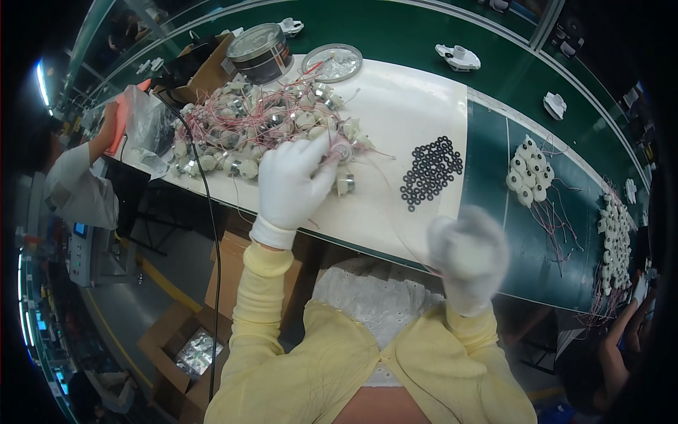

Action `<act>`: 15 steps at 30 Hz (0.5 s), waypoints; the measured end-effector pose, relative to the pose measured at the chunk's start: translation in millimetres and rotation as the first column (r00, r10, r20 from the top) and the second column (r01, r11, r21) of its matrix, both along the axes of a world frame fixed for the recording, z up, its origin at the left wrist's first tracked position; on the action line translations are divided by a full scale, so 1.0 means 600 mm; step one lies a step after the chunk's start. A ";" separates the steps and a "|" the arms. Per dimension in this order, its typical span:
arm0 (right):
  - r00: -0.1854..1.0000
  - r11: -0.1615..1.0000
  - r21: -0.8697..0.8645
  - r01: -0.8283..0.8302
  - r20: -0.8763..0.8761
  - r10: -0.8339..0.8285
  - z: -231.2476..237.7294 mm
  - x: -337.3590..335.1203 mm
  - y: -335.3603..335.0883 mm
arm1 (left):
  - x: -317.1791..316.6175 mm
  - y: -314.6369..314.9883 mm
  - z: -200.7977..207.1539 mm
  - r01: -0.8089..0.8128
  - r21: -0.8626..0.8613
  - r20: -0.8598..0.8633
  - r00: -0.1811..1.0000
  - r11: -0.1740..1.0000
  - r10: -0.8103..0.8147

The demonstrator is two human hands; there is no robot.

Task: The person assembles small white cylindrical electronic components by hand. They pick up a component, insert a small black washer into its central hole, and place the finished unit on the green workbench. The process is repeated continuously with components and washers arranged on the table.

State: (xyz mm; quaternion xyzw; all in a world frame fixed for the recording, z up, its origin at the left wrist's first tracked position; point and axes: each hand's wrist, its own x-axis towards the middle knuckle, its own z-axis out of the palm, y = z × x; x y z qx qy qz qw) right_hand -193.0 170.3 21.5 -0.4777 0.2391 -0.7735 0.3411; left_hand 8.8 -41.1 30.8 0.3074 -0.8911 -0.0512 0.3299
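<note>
My left hand point(289, 185), in a white glove, reaches to the right edge of a heap of small white-and-silver motors point(240, 116) with tangled pink wires. Its thumb and fingers close around one small motor point(342, 151). My right hand point(467, 261), also gloved, is over the front edge of the table and smeared by motion. Something pale seems to be in it, but its fingers cannot be made out. A thin wire runs from near the left hand toward the right one. Black rings point(431, 169) lie in a loose patch on the white tabletop point(395, 106).
Capped motors stand grouped point(530, 173) on the green mat point(487, 162), with another group point(614, 244) farther right. A tin point(260, 53) and a round lid point(332, 63) sit at the back. White parts point(458, 58) rest on the green belt. A black cable point(205, 184) hangs at left. Other people work at both sides.
</note>
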 end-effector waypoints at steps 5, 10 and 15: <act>0.974 0.937 -0.340 -0.081 0.174 0.147 0.063 -0.100 0.063 | 0.020 -0.044 0.019 0.026 0.134 -0.256 0.967 0.991 0.009; 0.971 0.982 -0.191 0.006 0.237 0.041 0.022 -0.139 0.105 | 0.015 -0.061 0.060 0.062 0.227 -0.574 0.814 0.972 0.083; 0.921 0.982 -0.009 0.187 0.349 -0.172 -0.044 -0.128 0.101 | 0.001 -0.140 0.170 0.223 0.108 -0.674 0.733 0.969 -0.094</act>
